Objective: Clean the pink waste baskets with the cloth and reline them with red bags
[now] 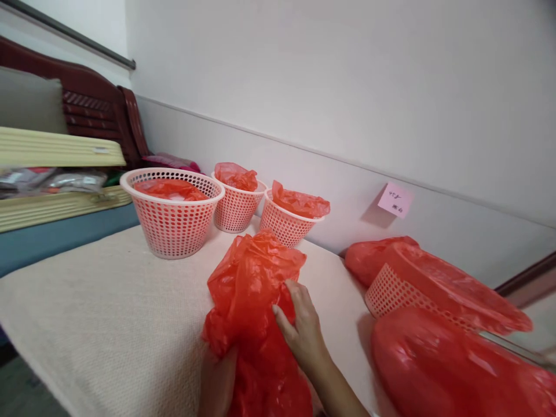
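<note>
A crumpled red plastic bag (256,301) stands bunched up in front of me, on the near part of the pale table. My left hand (218,379) grips it low on its left side, and the plastic covers most of the fingers. On the right side, my right hand (302,324) touches the bag with its fingertips, thumb and fingers apart. Beyond the bag stand a large pink perforated basket (178,226) and two smaller ones, a left basket (234,209) and a right basket (284,226). Each has red plastic inside.
At the right, another perforated basket (393,289) is draped in red plastic, beside a bulging red bag (452,365). A pink note (395,200) is stuck on the wall. An open yellow case (56,147) with packets lies at the left, before a wooden headboard (93,107).
</note>
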A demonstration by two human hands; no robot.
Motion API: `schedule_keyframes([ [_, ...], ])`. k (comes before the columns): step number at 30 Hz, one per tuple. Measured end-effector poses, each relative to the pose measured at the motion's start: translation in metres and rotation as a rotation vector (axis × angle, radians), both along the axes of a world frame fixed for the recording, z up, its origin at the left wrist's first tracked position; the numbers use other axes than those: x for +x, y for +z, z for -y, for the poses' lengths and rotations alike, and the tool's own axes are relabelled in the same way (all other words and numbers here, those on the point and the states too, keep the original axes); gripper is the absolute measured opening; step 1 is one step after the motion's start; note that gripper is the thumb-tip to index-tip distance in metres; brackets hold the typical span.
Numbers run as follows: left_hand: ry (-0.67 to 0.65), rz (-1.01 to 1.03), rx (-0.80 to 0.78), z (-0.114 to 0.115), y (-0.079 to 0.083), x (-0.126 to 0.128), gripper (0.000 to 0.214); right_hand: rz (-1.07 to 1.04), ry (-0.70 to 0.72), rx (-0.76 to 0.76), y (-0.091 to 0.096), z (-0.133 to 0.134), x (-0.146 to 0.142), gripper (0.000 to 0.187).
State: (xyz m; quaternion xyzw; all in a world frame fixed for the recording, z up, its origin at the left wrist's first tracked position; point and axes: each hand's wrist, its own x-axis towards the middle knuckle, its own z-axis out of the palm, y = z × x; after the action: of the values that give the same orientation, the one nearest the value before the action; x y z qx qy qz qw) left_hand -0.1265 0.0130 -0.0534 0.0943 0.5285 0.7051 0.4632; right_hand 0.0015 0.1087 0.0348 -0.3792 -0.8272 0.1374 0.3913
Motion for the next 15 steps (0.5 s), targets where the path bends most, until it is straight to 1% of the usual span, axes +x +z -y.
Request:
schedule_keyframes([
  [2, -0.010, -0.014, -0.002, 0.000, -0.004, 0.001, 0.051, 0.064, 0.016, -0.042, -0.015, -0.016, -0.008, 0.047],
  [4, -0.026, -0.031, -0.023, 0.000, -0.007, 0.001, 0.049, 0.117, 0.084, -0.136, -0.035, -0.026, -0.018, 0.042],
  [6, -0.049, -0.023, -0.021, 0.000, -0.009, 0.001, 0.050, 0.144, 0.147, -0.244, -0.051, -0.029, -0.030, 0.035],
  [8, -0.059, 0.006, -0.020, -0.001, -0.009, -0.002, 0.051, 0.145, 0.177, -0.346, -0.059, -0.028, -0.039, 0.030],
  [10, -0.046, 0.017, -0.045, -0.001, -0.009, -0.005, 0.054, 0.138, 0.215, -0.431, -0.058, -0.026, -0.044, 0.027],
  [12, -0.036, -0.002, -0.107, -0.002, -0.009, -0.009, 0.054, 0.127, 0.268, -0.471, -0.050, -0.023, -0.043, 0.029],
  [14, -0.032, -0.027, -0.174, -0.002, -0.010, -0.012, 0.051, 0.114, 0.277, -0.454, -0.041, -0.021, -0.036, 0.032],
  [15, -0.029, -0.036, -0.195, -0.001, -0.011, -0.013, 0.049, 0.106, 0.247, -0.433, -0.038, -0.020, -0.030, 0.033],
])
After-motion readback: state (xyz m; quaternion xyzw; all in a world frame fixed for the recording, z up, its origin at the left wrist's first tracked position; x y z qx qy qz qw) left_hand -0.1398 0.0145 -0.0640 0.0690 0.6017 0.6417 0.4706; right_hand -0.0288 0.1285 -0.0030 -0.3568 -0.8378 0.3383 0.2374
